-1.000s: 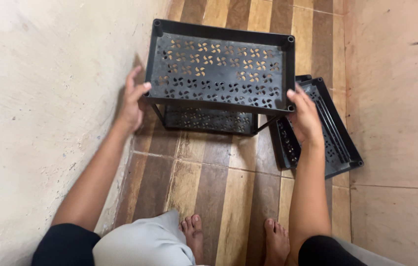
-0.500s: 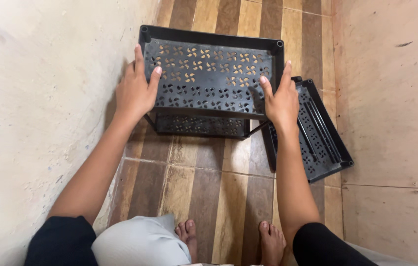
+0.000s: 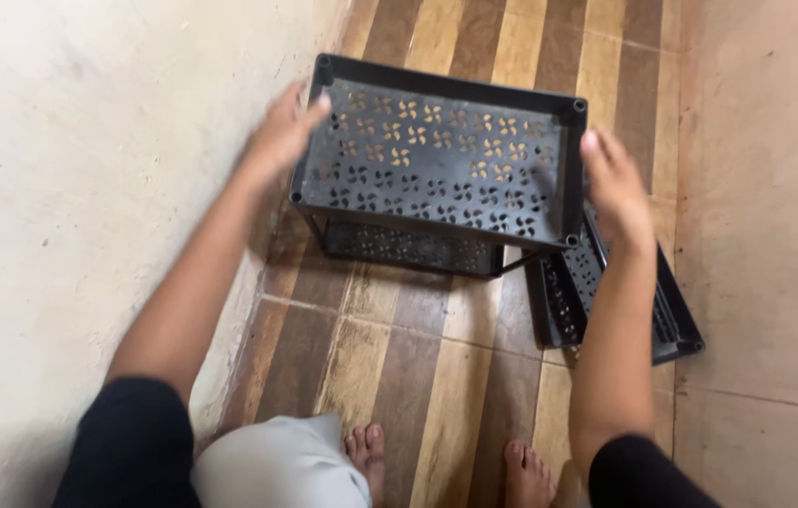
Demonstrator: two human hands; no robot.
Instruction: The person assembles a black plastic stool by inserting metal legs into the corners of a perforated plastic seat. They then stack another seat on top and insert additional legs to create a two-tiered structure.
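A black plastic rack (image 3: 437, 160) with pinwheel-shaped cut-outs stands on the striped wooden floor, a lower shelf (image 3: 408, 246) visible beneath its top tray. My left hand (image 3: 281, 136) grips the top tray's left rim, fingers reaching over the edge near the back corner. On the opposite side, my right hand (image 3: 617, 188) presses against the right rim with its fingers pointing away from me. Both hands are slightly blurred.
A loose black shelf panel (image 3: 667, 325) lies on the floor right of the rack, partly under my right arm. A rough pale wall (image 3: 70, 188) runs along the left and a light wooden board (image 3: 766, 188) along the right. My bare feet (image 3: 446, 461) are below.
My hands slid from lying flat on the tray's top out to its left and right rims. The view moved closer to the rack.
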